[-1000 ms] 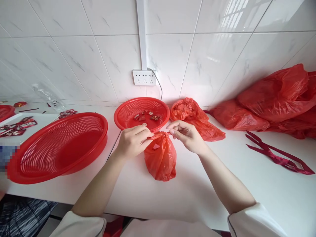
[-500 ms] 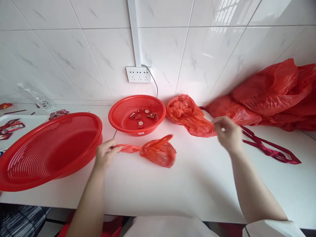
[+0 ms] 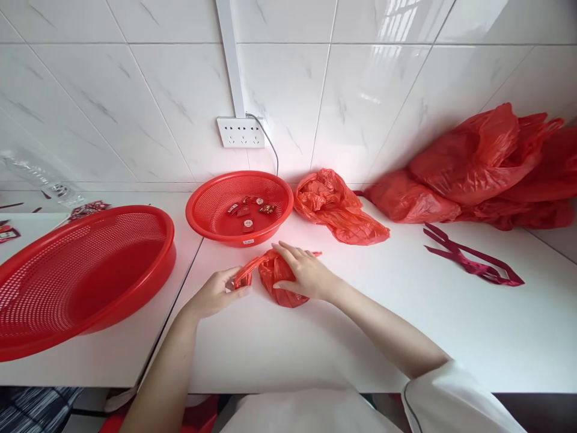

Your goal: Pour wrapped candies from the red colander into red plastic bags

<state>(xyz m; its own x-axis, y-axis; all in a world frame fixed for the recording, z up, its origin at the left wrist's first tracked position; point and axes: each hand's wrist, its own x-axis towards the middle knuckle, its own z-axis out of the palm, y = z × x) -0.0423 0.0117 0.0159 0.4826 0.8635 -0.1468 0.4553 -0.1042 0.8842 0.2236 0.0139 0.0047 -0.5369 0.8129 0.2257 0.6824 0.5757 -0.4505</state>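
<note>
A small red plastic bag [image 3: 274, 278] lies bunched on the white table, just in front of the round red basket [image 3: 198, 225]. My left hand [image 3: 220, 293] grips the bag's gathered handle end between thumb and fingers. Spread over the bag's right side, my right hand [image 3: 309, 275] rests on it with fingers and thumb apart, covering part of it. What the bag contains cannot be made out. In the round basket lie several small red-wrapped packets [image 3: 247, 224].
A large red basket [image 3: 169, 255] stands at left, near a white tray [image 3: 40, 221] and a clear plastic bottle [image 3: 58, 189]. Behind right are a crumpled red bag [image 3: 333, 201], full red bags [image 3: 473, 162] and a dark red ribbon [image 3: 478, 258]. A socket strip [image 3: 241, 132] is on the wall.
My right hand has come left and down from beside the crumpled bag onto the small bag. The stretched handle in my left hand is now folded in close to the bag. The view has shifted slightly.
</note>
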